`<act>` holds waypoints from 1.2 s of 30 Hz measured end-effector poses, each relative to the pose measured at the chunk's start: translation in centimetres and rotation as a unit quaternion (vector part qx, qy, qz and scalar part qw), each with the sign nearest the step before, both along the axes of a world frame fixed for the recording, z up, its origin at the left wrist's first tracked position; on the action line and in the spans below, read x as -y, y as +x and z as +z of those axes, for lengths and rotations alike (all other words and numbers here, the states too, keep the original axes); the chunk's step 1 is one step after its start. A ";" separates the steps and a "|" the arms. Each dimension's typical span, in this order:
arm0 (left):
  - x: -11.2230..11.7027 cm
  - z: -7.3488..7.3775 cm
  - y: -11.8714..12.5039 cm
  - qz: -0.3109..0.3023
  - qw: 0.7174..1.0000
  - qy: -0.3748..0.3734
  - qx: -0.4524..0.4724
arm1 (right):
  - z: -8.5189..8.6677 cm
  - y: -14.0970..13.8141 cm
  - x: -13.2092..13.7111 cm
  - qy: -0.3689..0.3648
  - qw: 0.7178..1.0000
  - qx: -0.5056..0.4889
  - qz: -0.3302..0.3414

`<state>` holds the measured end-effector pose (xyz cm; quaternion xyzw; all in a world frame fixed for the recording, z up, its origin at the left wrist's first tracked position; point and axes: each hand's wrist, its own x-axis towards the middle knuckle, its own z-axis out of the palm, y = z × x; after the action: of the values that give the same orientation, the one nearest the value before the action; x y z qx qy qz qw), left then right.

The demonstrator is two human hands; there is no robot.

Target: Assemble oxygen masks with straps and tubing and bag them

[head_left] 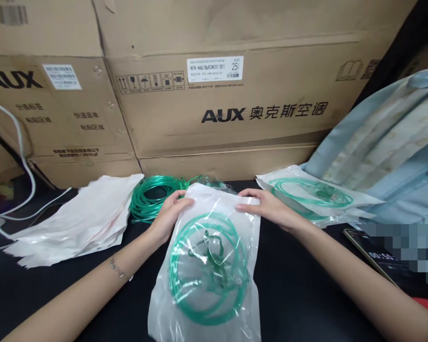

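A clear plastic bag (214,204) lies on the black table in front of me, holding a coil of green tubing (207,266) with a mask. My left hand (171,211) pinches the bag's top left corner. My right hand (267,206) grips the top right edge, fingers pressed on the plastic. Behind my left hand sits a loose coil of green tubing (151,199).
A stack of empty plastic bags (82,218) lies at the left. Bagged green tubing (310,192) rests at the right beside a light blue backpack (388,147). Large cardboard boxes (217,95) stand behind. White cables (21,156) hang at the far left. A phone (374,256) lies at the right.
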<state>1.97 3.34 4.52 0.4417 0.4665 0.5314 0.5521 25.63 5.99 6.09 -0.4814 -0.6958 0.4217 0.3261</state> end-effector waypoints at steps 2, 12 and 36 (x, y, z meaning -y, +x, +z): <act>-0.4 -0.1 -0.1 -0.016 1.000 -0.021 -0.002 | -0.9 -0.7 -0.2 -0.055 0.993 -0.099 -0.013; -1.7 -0.6 -0.5 -0.028 0.996 -0.076 0.043 | -3.0 -1.0 -0.5 -0.144 0.956 -0.254 -0.029; -0.5 -1.5 -1.7 -0.094 0.990 -0.076 0.069 | -4.0 -0.8 0.4 -0.196 0.941 -0.275 0.007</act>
<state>0.29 3.82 3.04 0.4025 0.4231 0.4693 0.6624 24.84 5.60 2.08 -0.3960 -0.4862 0.6680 0.4007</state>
